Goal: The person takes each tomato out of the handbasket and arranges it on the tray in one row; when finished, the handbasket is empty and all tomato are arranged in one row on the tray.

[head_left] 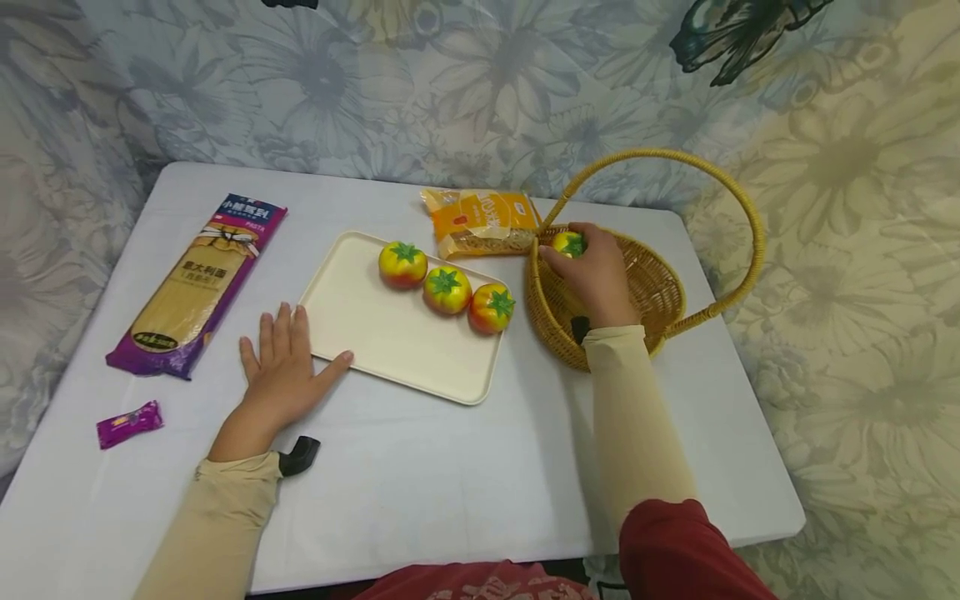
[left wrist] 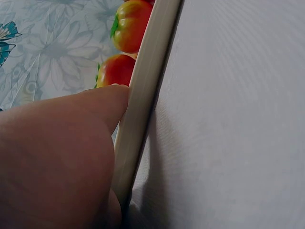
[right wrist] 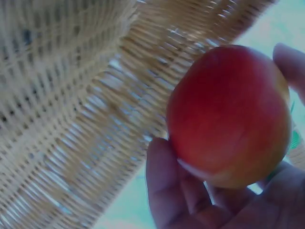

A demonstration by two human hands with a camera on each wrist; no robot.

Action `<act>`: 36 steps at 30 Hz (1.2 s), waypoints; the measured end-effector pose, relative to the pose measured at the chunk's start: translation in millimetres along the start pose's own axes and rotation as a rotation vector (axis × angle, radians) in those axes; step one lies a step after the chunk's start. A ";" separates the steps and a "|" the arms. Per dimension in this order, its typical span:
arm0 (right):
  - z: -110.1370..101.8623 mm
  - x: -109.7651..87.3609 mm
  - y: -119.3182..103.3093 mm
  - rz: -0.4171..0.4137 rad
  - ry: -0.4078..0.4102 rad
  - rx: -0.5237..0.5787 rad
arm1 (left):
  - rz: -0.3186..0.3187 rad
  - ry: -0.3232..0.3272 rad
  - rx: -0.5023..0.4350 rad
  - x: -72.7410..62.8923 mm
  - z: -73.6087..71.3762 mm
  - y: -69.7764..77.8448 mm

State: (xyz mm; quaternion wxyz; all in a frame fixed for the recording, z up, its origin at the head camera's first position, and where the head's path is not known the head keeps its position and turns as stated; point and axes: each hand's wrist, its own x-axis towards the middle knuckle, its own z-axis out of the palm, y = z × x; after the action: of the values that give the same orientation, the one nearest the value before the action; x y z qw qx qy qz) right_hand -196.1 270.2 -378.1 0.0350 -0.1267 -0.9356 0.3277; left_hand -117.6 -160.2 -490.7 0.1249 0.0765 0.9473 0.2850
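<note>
My right hand grips a red-and-yellow tomato with a green leafy top, thumb and fingers around its sides. It is at the left side of the wicker basket, whose woven wall fills much of the right wrist view. Three similar tomatoes, among them the middle one, sit in a row toward the right of the cream tray. My left hand lies with fingers spread at the tray's left front corner. In the left wrist view its thumb touches the tray rim.
An orange-and-clear pasta bag lies behind the tray, next to the basket. A long purple spaghetti pack lies at the left, with a small purple wrapped sweet in front of it. The basket's tall handle arches up and leans right.
</note>
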 end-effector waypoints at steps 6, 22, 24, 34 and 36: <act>0.9 1.5 -27.7 -0.019 0.019 -0.052 | 0.001 0.002 0.002 -0.3 0.7 1.4; 35.9 -6.3 -99.7 -0.082 -0.052 -0.054 | 0.000 0.012 -0.002 1.8 1.0 -2.2; 48.7 -4.6 -113.8 -0.135 -0.067 -0.065 | -0.004 0.019 -0.004 1.9 -0.1 -3.0; 112.2 -0.8 -166.8 -0.282 -0.231 -0.128 | -0.010 0.022 0.006 3.4 1.4 -3.3; 125.4 0.1 -174.7 -0.320 -0.271 -0.141 | -0.012 0.024 0.013 3.9 1.1 -3.3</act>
State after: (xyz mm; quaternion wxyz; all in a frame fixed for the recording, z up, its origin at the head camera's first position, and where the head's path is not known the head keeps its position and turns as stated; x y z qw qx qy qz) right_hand -252.2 62.9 -367.5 -0.0482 0.0664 -0.9605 0.2658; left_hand -121.3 -161.5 -494.1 0.1145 0.0682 0.9510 0.2790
